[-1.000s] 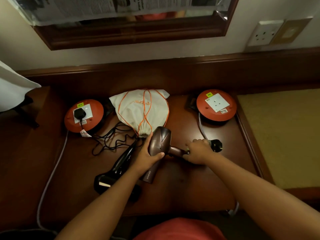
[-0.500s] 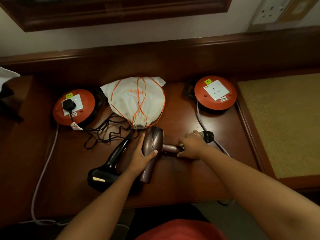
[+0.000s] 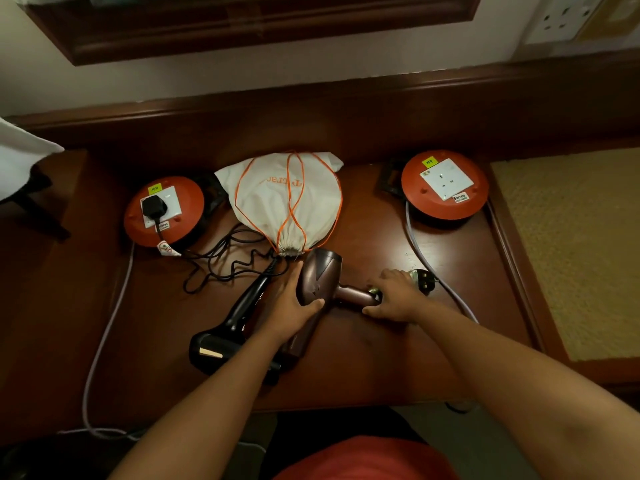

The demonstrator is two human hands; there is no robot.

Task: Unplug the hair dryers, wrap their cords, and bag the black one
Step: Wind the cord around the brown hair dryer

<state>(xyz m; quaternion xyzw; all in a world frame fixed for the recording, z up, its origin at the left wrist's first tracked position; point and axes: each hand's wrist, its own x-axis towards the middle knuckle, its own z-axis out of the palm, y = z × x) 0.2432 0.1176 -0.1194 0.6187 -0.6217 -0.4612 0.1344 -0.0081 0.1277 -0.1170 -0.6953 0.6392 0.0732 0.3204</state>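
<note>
A brown hair dryer [image 3: 320, 277] lies mid-desk. My left hand [image 3: 291, 306] grips its body, thumb over the top. At the end of its handle [image 3: 353, 293] my right hand [image 3: 394, 297] is curled round the wrapped cord; its black plug [image 3: 423, 278] sticks out just past my fingers. A black hair dryer [image 3: 228, 327] lies left of the brown one, partly under my left forearm. Its loose black cord [image 3: 221, 261] runs to a plug [image 3: 152, 206] seated in the left orange socket reel [image 3: 162, 213]. A white drawstring bag [image 3: 287, 199] with orange cords lies behind the dryers.
A second orange socket reel [image 3: 445, 183] stands at the right with nothing plugged in; its grey cable [image 3: 426, 261] runs forward past my right hand. The desk [image 3: 381, 358] has a raised wooden back ledge. A wall socket [image 3: 561, 15] is at the top right, and carpet [image 3: 581, 244] lies right of the desk.
The view tilted down and then steadied. My right hand and the plug shifted slightly left toward the handle end. My left hand kept its hold on the brown dryer.
</note>
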